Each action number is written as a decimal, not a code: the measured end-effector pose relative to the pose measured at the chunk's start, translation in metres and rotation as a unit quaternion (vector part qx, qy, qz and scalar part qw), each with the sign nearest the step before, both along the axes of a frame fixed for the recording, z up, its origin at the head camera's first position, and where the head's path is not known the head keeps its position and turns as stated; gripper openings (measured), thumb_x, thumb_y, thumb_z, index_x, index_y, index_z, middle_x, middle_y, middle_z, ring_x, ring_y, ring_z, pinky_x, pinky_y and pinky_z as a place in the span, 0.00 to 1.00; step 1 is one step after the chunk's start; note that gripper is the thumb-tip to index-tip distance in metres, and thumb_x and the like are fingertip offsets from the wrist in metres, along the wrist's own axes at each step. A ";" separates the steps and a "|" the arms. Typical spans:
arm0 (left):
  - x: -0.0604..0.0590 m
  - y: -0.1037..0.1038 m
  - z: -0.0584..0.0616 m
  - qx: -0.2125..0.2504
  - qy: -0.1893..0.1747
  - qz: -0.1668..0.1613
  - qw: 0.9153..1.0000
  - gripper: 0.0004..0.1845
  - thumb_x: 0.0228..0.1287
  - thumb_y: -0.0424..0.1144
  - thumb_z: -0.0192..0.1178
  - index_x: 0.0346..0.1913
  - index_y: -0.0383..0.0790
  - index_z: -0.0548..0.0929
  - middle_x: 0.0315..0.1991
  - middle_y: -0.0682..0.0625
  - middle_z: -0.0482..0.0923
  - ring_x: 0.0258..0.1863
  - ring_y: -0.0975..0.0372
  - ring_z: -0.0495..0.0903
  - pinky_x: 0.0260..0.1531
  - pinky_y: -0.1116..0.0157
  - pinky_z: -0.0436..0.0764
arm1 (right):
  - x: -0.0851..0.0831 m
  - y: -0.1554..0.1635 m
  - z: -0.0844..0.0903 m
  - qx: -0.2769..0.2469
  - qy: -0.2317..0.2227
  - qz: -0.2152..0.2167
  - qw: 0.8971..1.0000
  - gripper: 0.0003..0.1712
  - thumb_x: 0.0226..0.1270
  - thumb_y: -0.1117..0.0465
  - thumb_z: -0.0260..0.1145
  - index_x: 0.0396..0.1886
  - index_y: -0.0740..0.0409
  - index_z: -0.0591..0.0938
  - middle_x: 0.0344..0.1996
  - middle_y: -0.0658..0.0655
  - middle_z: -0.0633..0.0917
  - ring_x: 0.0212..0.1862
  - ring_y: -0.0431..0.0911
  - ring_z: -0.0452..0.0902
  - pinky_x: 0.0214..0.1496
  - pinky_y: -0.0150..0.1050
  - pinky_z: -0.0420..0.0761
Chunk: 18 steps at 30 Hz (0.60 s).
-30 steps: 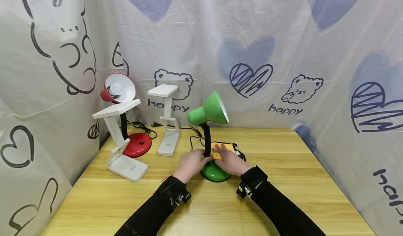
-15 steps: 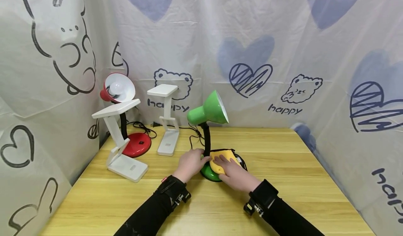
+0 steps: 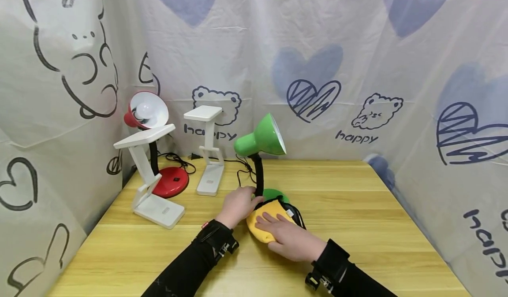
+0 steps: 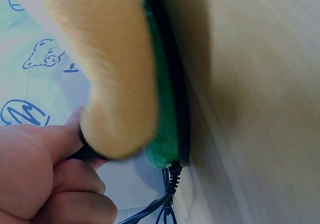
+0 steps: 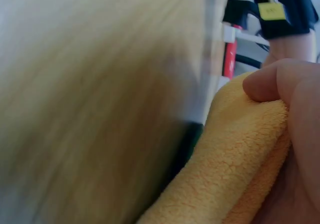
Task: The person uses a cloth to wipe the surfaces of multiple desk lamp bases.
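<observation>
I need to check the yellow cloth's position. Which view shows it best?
The head view: the yellow cloth lies over the green lamp base under the right hand. Both wrist views show only blurred close-up patches.

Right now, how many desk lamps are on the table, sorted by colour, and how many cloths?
Green lamp: 1
Red lamp: 1
White lamps: 2
Yellow cloth: 1
Total: 5

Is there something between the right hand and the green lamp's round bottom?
Yes. A fuzzy yellow cloth lies under the right hand, covering the near side of the green lamp's round base.
</observation>
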<state>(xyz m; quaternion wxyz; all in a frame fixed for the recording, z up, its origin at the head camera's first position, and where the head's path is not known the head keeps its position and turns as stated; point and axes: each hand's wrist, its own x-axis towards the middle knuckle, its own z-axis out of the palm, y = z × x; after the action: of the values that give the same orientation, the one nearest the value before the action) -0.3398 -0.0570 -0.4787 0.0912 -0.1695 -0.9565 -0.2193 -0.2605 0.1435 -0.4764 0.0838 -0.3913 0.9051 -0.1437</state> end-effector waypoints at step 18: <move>0.002 -0.002 0.003 0.006 -0.014 0.001 1.000 0.25 0.71 0.59 0.60 0.53 0.40 0.86 0.47 0.44 0.88 0.43 0.50 0.88 0.38 0.53 0.85 | -0.013 -0.002 -0.006 -0.004 0.006 0.012 1.000 0.32 0.74 0.59 0.56 0.76 0.46 0.68 0.77 0.47 0.66 0.81 0.45 0.53 0.80 0.58 0.54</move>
<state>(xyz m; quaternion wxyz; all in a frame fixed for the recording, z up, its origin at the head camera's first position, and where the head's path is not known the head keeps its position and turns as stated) -0.3379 -0.0585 -0.4757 0.0794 -0.1650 -0.9565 -0.2271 -0.2738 0.1415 -0.4824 0.0785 -0.4035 0.9001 -0.1441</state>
